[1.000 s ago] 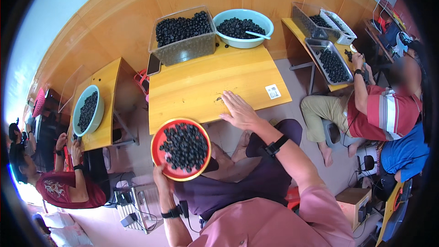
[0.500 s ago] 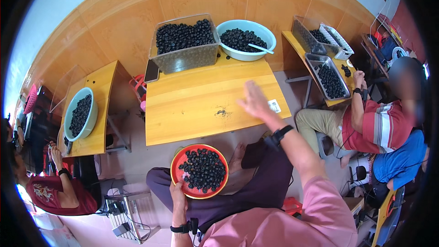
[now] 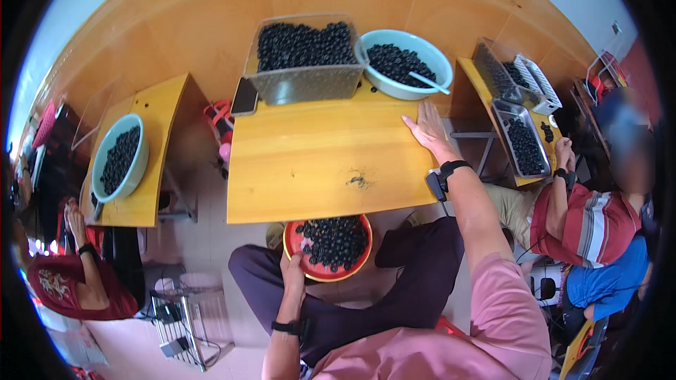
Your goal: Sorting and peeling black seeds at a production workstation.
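Note:
My left hand (image 3: 293,269) grips the near left rim of a round red dish (image 3: 293,233) with a yellow edge, above my lap. Many dark, round, berry-like pieces (image 3: 334,245) lie in the dish. The table's front edge hides the dish's far rim. My right hand (image 3: 427,129) is stretched out over the right side of the yellow table (image 3: 303,148), its fingers straight, the thumb apart, and nothing in it. Just beyond its fingertips stands a pale blue basin (image 3: 415,93) of the same dark pieces, with a white-handled utensil (image 3: 429,82) resting in it.
A clear plastic bin (image 3: 303,86) full of dark pieces stands at the table's back, near a phone (image 3: 244,96). Another blue basin (image 3: 143,165) sits on the left table. A metal tray (image 3: 542,158) is on the right table, where a co-worker (image 3: 584,225) sits.
My right hand has moved farther out to the table's far right side. The dish has shifted forward, partly beneath the table's edge, still in my left hand. The whole view has shifted slightly.

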`<state>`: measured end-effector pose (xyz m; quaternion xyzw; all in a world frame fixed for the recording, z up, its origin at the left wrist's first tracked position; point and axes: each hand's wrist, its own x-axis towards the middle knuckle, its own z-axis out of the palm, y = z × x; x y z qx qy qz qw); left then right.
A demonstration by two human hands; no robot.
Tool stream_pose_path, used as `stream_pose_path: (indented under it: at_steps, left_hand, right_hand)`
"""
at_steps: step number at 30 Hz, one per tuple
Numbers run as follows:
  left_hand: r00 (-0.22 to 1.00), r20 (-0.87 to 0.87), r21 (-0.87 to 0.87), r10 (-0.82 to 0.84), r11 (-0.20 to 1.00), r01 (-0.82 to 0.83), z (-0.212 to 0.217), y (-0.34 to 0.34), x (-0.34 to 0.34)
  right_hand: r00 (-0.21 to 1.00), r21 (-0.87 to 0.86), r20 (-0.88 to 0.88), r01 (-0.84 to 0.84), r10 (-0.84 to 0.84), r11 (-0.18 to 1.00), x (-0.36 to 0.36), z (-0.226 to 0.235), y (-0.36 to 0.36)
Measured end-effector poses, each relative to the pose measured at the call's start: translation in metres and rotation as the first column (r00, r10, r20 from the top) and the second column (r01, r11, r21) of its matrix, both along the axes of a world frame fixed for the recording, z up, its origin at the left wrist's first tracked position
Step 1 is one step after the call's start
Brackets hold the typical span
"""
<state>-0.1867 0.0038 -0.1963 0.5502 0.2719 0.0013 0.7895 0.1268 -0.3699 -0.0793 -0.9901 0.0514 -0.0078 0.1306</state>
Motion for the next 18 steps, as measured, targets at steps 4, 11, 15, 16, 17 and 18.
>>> stream_pose_path:
  at_steps: [4,11,15,16,17,18]
  left_hand:
    - [1.0,0.021,-0.037,-0.007,0.999,0.008,-0.004,-0.009,0.011]
    - [0.996,0.079,-0.02,-0.028,0.999,0.029,-0.003,-0.024,0.023]
    - [0.997,0.066,-0.013,-0.034,0.999,0.035,0.009,-0.033,0.024]
    - [0.997,0.067,-0.011,-0.031,0.999,0.031,0.01,-0.033,0.023]
    - [0.997,0.07,-0.011,-0.03,0.999,0.031,0.011,-0.034,0.024]
    - [0.997,0.083,-0.03,-0.007,1.0,0.009,0.012,-0.035,0.024]
  right_hand:
    - [0.95,-0.046,0.103,-0.292,0.295,0.955,-0.015,-0.008,0.03]
    - [0.75,-0.073,0.125,-0.646,0.649,0.76,-0.096,-0.002,0.088]
    - [0.707,-0.085,0.148,-0.688,0.692,0.721,-0.137,-0.007,0.114]
    - [0.68,-0.086,0.166,-0.711,0.714,0.698,-0.145,-0.006,0.12]
    - [0.655,-0.089,0.185,-0.731,0.732,0.677,-0.154,-0.005,0.126]
    - [0.646,-0.079,0.192,-0.74,0.739,0.668,-0.166,-0.001,0.134]
